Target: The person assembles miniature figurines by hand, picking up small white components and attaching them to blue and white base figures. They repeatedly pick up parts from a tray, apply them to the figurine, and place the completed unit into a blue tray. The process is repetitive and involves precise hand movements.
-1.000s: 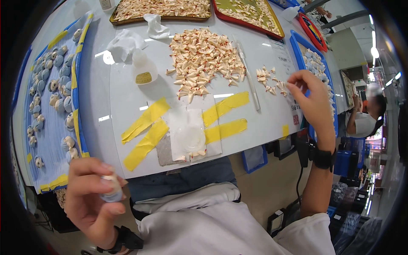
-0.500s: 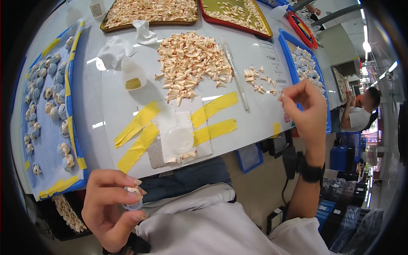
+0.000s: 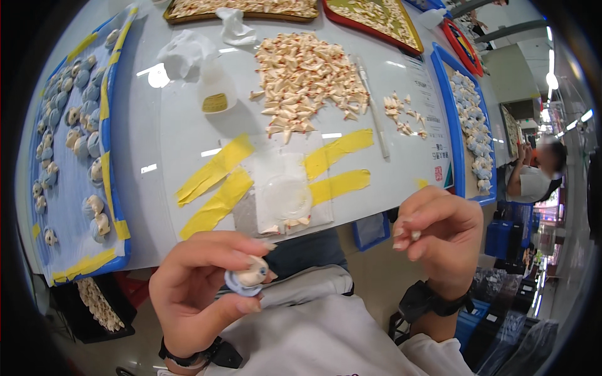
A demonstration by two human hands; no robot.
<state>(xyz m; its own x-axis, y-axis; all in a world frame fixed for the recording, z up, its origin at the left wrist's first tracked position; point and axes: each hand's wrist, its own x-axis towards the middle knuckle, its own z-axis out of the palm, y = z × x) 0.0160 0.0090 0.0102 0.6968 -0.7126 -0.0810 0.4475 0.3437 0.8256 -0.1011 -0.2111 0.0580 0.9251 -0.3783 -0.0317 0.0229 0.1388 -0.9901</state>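
Note:
My left hand (image 3: 191,285) pinches a small cream and light-blue figurine head (image 3: 249,276) between thumb and fingers, in front of my body below the table's front edge. A dark eye mark shows on the head. Across from it, my right hand (image 3: 448,235) is closed in a pinch on a tiny cream piece (image 3: 415,235). The two hands are apart. Between them at the table edge lies a round translucent dish (image 3: 285,197) on a white pad, with a few red-tipped cream pieces (image 3: 296,222) beside it.
A big pile of cream pointed pieces (image 3: 307,78) fills the table's middle, with a smaller group (image 3: 401,113) beyond a white pen-like tool (image 3: 374,109). Blue trays of figurine heads stand left (image 3: 119,188) and right (image 3: 463,150). A bottle (image 3: 216,94) stands near crumpled tissue (image 3: 182,53).
My right hand has come down from beside the right blue tray toward my body, holding the tiny piece. My left hand has moved right and slightly up with the figurine head.

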